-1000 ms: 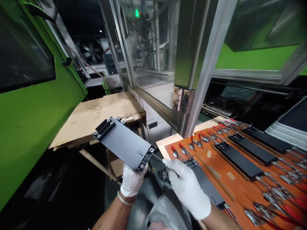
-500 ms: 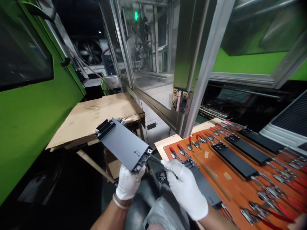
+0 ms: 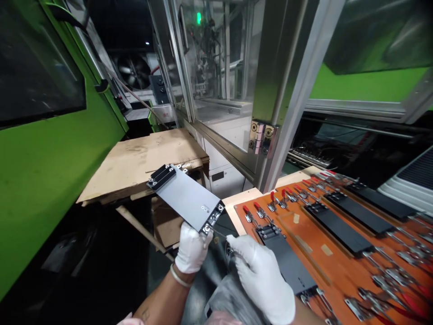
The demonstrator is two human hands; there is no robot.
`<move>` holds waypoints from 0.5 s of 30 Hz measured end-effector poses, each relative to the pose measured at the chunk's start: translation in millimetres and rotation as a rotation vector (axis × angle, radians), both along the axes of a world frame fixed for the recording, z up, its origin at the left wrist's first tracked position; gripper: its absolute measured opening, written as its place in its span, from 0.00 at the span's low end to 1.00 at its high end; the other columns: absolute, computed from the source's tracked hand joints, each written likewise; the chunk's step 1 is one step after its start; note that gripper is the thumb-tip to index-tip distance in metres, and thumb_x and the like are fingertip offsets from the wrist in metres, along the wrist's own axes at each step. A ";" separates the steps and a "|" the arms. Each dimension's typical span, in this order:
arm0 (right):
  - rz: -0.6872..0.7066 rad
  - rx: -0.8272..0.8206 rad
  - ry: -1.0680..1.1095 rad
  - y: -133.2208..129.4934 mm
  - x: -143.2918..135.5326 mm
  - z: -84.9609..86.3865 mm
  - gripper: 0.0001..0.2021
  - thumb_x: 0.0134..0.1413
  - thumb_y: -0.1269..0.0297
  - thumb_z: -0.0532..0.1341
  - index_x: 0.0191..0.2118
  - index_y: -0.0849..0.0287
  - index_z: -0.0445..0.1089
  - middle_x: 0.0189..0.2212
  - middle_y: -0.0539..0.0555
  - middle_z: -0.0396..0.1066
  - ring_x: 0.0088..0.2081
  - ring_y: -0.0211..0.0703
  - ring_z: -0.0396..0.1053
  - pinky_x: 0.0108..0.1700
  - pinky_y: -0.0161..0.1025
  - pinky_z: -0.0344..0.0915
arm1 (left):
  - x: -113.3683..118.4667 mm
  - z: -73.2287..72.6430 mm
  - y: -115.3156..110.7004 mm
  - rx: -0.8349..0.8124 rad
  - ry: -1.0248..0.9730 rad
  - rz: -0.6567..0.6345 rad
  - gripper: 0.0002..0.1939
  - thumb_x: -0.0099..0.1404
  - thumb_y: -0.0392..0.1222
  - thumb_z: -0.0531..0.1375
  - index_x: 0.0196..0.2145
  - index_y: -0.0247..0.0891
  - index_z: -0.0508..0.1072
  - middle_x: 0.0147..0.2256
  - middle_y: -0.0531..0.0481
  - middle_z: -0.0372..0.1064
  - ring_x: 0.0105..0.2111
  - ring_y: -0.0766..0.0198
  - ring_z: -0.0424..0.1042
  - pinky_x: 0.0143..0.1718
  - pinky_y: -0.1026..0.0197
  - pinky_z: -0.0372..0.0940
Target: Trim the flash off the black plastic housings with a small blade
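Observation:
My left hand, in a white glove, grips the near end of a flat dark grey panel with black brackets at both ends and holds it up, tilted away from me. My right hand, also gloved, holds a thin metal tool whose tip touches the bracket at the panel's near corner. Both hands hover over my lap, left of an orange fixture board.
The orange board carries several black panels held by red-handled toggle clamps. A cardboard-topped stand sits behind the held panel. A green machine wall rises at left; a glass-and-aluminium enclosure stands ahead.
The held panel has shifted slightly right and its near end has dropped lower toward the tool tip. The right hand stays at the panel's corner.

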State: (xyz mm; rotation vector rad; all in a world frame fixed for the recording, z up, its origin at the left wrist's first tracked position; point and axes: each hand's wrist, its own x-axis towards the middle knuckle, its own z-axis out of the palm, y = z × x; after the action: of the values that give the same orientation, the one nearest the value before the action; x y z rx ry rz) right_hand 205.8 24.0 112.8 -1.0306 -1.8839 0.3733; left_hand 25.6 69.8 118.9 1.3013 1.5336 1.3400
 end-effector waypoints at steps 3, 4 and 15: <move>0.017 -0.210 0.060 -3.8 -2.6 -4.1 0.21 0.53 0.77 0.51 0.46 0.52 0.73 0.35 0.51 0.75 0.36 0.39 0.74 0.41 0.34 0.71 | 3.5 0.0 -0.4 0.145 0.315 0.054 0.05 0.47 0.33 0.67 0.22 0.40 0.76 0.30 0.41 0.71 0.39 0.46 0.66 0.51 0.49 0.57; 0.023 -0.249 0.074 -4.7 -2.6 -5.3 0.21 0.53 0.77 0.51 0.46 0.52 0.74 0.35 0.51 0.75 0.36 0.39 0.74 0.41 0.33 0.71 | 3.9 -1.8 -0.1 0.164 0.368 0.046 0.04 0.48 0.34 0.67 0.23 0.40 0.76 0.30 0.41 0.72 0.39 0.45 0.67 0.51 0.48 0.57; -0.024 -0.363 0.088 -7.7 -1.4 -7.5 0.21 0.54 0.76 0.51 0.48 0.53 0.74 0.40 0.52 0.75 0.42 0.39 0.74 0.47 0.33 0.69 | 4.7 -30.1 9.9 0.581 0.714 0.077 0.09 0.59 0.38 0.56 0.25 0.37 0.75 0.23 0.45 0.71 0.26 0.55 0.70 0.33 0.53 0.66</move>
State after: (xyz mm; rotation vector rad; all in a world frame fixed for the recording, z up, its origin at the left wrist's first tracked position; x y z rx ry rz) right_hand 204.3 16.4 105.3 -1.2506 -1.7598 0.7544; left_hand 30.3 79.8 88.7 2.2895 1.7067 1.5241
